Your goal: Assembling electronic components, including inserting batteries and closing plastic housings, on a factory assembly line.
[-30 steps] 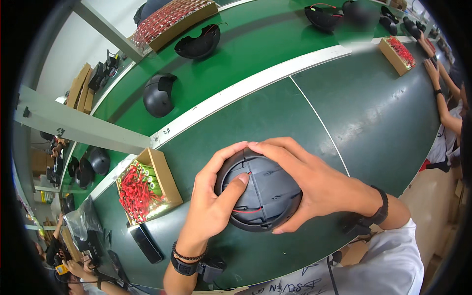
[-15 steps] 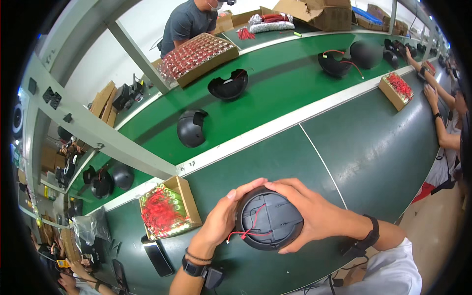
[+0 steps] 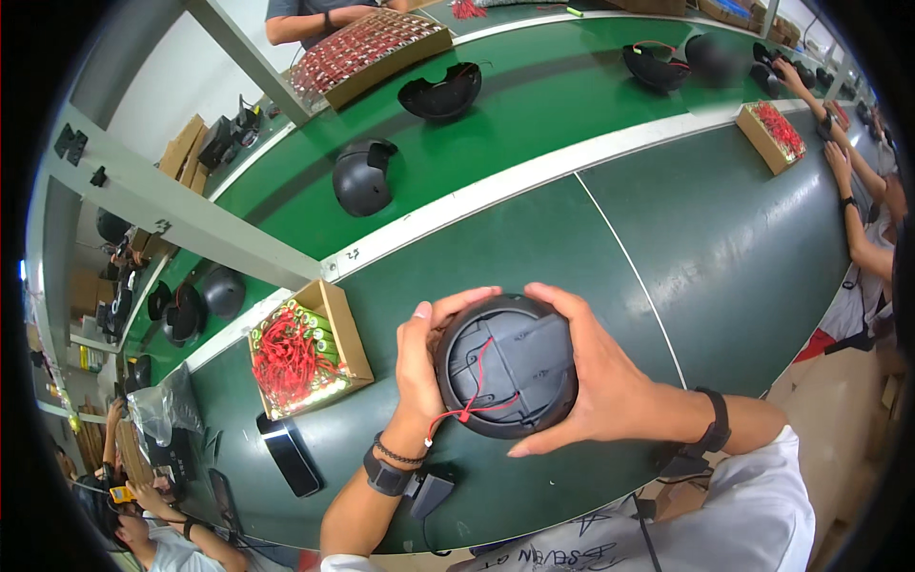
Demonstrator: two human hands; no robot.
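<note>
Head view: one round black shell [image 3: 508, 362], at five o'clock from centre, is cupped between left hand [image 3: 416, 367] and right hand [image 3: 610, 381], fingers [image 3: 558, 301] curved wide; red wires [image 3: 464, 416] are apparently fitted, their plug [image 3: 428, 441] seemingly unconnected.

1 phone [image 3: 292, 459] and 1 crumpled plastic bag [image 3: 168, 408] lie on the green bench [image 3: 505, 246].

FREE: bench [image 3: 505, 238] ahead of shell [image 3: 519, 367] | LEFT OBSTACLES: cardboard box [image 3: 347, 332], phone [image 3: 292, 459] | BEYOND BOX: grey post [image 3: 195, 224]
</note>
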